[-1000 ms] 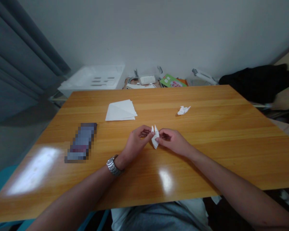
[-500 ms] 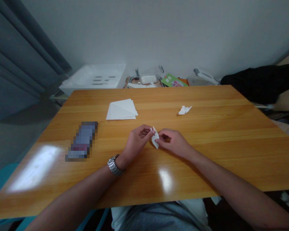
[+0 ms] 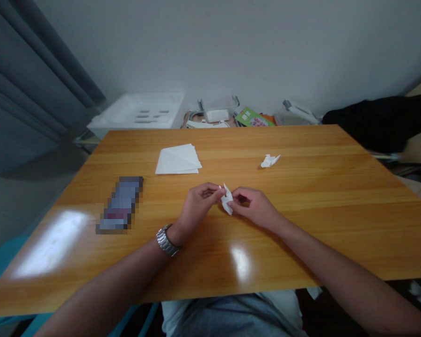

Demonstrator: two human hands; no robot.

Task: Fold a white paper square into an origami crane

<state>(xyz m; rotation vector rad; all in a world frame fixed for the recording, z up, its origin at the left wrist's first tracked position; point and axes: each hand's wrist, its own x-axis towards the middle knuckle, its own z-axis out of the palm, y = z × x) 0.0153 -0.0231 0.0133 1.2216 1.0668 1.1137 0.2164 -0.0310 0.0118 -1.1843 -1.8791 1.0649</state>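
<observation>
A small piece of folded white paper (image 3: 227, 202) is held upright between both my hands, above the middle of the table. My left hand (image 3: 200, 202) pinches its upper left part between thumb and fingers; a metal watch sits on that wrist. From the other side, my right hand (image 3: 254, 205) grips the paper's right edge with thumb and forefinger. The paper has pointed ends, and its far side is partly hidden by my fingers. Beyond my right hand lies another small folded white paper figure (image 3: 269, 161).
Several white paper sheets (image 3: 178, 160) lie stacked toward the back left of the wooden table (image 3: 319, 187). A blurred-out phone (image 3: 121, 203) rests at the left. Behind the table's far edge stand a white tray (image 3: 136, 112) and a green booklet (image 3: 252, 118).
Both hands keep hold of the folded paper in nearly the same place. The paper is tilted very slightly differently, and the whole view has shifted a little.
</observation>
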